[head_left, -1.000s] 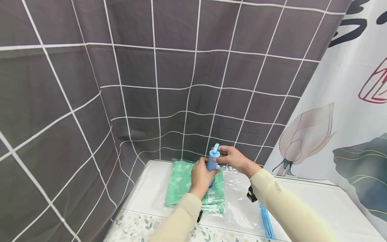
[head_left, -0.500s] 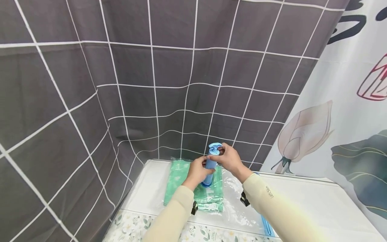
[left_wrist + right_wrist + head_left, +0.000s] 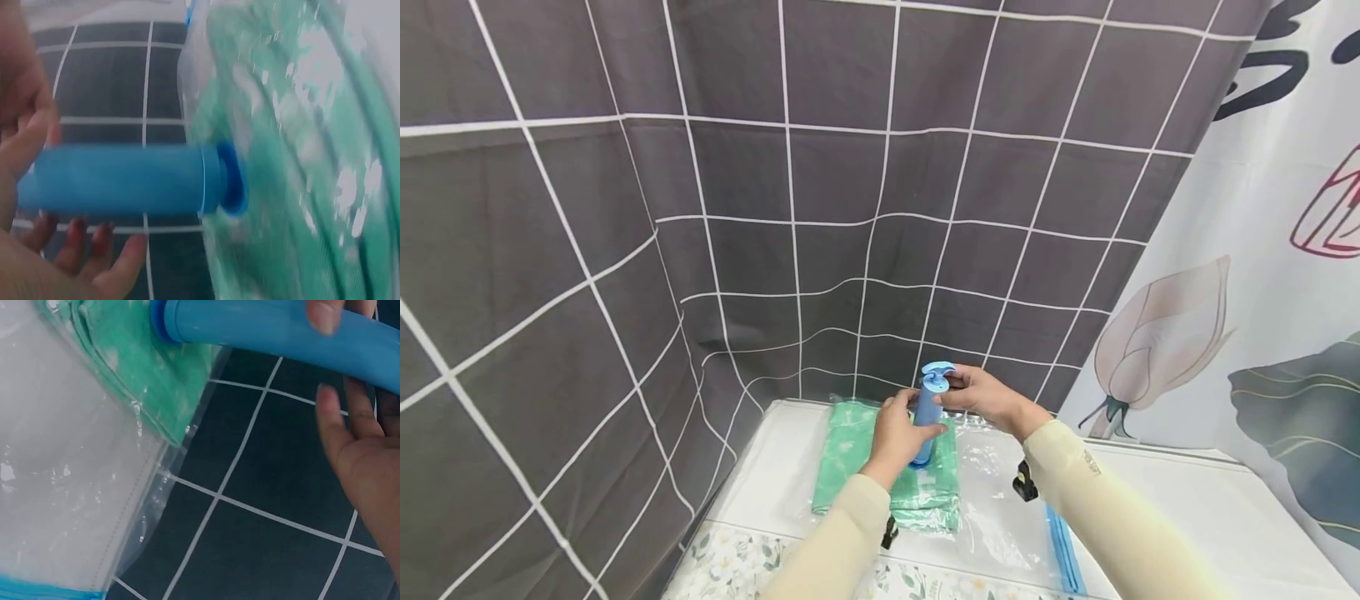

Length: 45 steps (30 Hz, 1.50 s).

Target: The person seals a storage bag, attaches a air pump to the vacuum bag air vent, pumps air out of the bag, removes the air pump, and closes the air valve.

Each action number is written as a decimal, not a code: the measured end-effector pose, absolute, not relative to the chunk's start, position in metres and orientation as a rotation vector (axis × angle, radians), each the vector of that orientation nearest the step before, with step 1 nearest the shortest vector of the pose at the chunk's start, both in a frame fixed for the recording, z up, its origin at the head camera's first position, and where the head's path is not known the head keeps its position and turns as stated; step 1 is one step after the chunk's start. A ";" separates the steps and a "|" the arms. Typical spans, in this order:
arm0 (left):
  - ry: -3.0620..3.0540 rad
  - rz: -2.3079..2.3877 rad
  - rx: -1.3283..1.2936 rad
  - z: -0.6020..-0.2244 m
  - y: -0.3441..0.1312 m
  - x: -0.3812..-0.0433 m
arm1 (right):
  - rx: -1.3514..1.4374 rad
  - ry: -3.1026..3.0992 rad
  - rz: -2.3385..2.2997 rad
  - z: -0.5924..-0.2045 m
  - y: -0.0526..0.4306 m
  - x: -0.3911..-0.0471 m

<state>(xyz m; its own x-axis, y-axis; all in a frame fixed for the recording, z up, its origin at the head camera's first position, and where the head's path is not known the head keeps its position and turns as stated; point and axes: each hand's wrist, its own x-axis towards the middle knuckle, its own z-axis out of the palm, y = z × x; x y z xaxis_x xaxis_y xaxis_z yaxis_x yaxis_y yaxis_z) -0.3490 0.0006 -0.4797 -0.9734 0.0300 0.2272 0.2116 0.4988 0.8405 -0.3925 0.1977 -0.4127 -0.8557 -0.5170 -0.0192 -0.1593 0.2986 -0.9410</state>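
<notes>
A slim blue hand pump [image 3: 928, 414] stands nearly upright, with its wide handle [image 3: 938, 368] on top. Its flared foot [image 3: 234, 180] meets the clear plastic bag over a folded green cloth [image 3: 850, 467]. My left hand [image 3: 895, 435] grips the barrel from the left, thumb in front and fingers behind. At the barrel's upper end, just below the handle, my right hand [image 3: 988, 398] holds the pump between thumb and fingers. The right wrist view shows a fingertip [image 3: 325, 317] lying on the blue barrel.
The clear bag [image 3: 1000, 508] spreads rightward over the white surface [image 3: 1180, 492] to a blue strip [image 3: 1066, 550]. A flower-patterned cloth [image 3: 730, 554] covers the near edge. A dark grid-patterned curtain [image 3: 842, 192] hangs close behind and to the left.
The pump's handle has turned from nearly end-on to broadside. My right hand has shifted round the top, while my left hand keeps holding the barrel. The head view has moved slightly.
</notes>
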 end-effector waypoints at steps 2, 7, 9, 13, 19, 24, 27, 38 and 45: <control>-2.506 -1.425 -0.143 -0.482 0.007 -0.346 | -0.634 2.249 -1.583 -0.411 0.196 -0.393; -2.450 -1.302 -0.070 -0.484 0.010 -0.344 | -0.615 2.327 -1.623 -0.412 0.185 -0.391; -2.451 -1.295 -0.127 -0.484 0.006 -0.345 | -0.581 2.391 -1.634 -0.414 0.182 -0.389; -2.488 -1.425 -0.341 -0.488 -0.011 -0.352 | -0.516 2.519 -1.663 -0.417 0.172 -0.381; -2.574 -1.624 -0.491 -0.488 -0.031 -0.366 | -0.394 2.833 -1.555 -0.421 0.150 -0.370; -2.599 -1.618 -0.516 -0.485 -0.032 -0.367 | -0.360 2.906 -1.494 -0.424 0.150 -0.366; -2.596 -1.589 -0.499 -0.485 -0.030 -0.364 | -0.473 2.764 -1.538 -0.420 0.160 -0.369; -2.552 -1.555 -0.362 -0.483 -0.015 -0.348 | -0.644 2.460 -1.501 -0.401 0.184 -0.381; -2.500 -1.295 -0.283 -0.494 -0.002 -0.346 | -0.624 2.560 -1.512 -0.405 0.174 -0.380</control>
<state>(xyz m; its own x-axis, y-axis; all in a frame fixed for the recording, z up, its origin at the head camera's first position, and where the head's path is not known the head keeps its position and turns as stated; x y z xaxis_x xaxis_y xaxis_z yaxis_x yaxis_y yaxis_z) -0.3458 -0.0025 -0.4937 -0.9323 0.0317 0.3604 0.3127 0.5717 0.7585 -0.3800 0.1741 -0.4055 -0.9105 -0.3966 0.1168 -0.2938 0.4220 -0.8577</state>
